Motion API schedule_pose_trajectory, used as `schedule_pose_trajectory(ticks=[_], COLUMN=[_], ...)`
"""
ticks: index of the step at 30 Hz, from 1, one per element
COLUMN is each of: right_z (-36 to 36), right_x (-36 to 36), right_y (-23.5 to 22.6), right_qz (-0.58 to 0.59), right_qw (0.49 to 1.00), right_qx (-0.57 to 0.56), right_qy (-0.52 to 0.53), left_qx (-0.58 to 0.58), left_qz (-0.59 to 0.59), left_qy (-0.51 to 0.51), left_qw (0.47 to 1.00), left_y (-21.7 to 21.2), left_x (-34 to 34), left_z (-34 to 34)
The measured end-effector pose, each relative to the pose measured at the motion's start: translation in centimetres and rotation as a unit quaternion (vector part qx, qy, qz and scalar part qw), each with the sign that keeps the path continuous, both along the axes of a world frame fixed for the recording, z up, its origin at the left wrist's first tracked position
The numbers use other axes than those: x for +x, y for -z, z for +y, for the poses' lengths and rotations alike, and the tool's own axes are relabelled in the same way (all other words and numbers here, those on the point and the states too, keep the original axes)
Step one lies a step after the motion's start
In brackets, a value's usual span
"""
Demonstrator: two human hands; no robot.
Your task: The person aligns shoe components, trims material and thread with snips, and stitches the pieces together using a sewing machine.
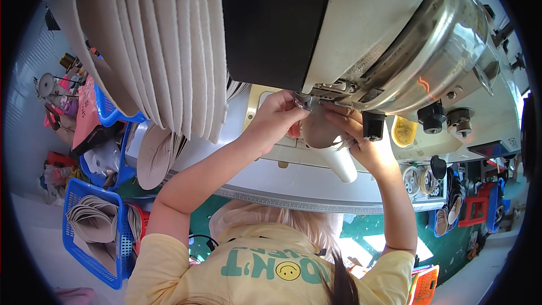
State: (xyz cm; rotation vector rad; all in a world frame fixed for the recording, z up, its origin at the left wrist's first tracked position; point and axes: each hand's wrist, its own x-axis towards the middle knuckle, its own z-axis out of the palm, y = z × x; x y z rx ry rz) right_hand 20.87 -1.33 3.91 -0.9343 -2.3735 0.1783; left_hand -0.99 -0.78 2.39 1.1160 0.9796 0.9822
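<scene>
A sewing machine with a polished metal head stands before me. Under its needle area is a small beige-grey curved piece, apparently a shoe upper, with its lower edge looped round. My left hand pinches this piece close to the metal presser foot. On the other side, my right hand grips it, with fingers partly hidden behind the piece and the machine head. A white cylindrical part sticks out below the piece, toward me. The stitching point itself is hidden.
Several beige-grey pieces hang at the upper left, with more below. A blue basket holds folded pieces at lower left. Bobbin-like wheels sit on the table's right end. A red stool stands farther right.
</scene>
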Motion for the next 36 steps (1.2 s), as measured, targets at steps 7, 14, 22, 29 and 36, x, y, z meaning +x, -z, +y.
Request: schedule_pose_trajectory(ticks=[7, 14, 22, 29, 36], right_z=[0.2, -1.4, -6.8, -4.7, -3.6], right_x=[0.7, 2.5, -3.7, -5.6, -2.7], right_y=[0.4, -0.3, -0.6, 2.2, 1.9], right_qz=[-0.028, 0.123, -0.089, -0.156, -0.072], right_qw=[0.999, 0.988, 0.987, 0.956, 0.969], right_qx=[-0.021, -0.087, 0.079, 0.154, 0.198], right_qy=[0.000, 0.025, 0.103, 0.197, 0.129], left_qx=[0.000, -0.016, 0.009, -0.007, 0.036], left_qz=[0.010, -0.042, 0.037, -0.074, -0.116], left_qy=[0.002, 0.036, 0.099, 0.027, -0.039], left_qw=[1.000, 0.998, 0.994, 0.997, 0.992], left_y=[-0.1, 0.1, -0.7, 0.1, 1.3], left_x=[-0.1, -1.1, -2.2, -1.3, 0.0], left_z=[0.3, 0.9, 3.6, 2.2, 1.0])
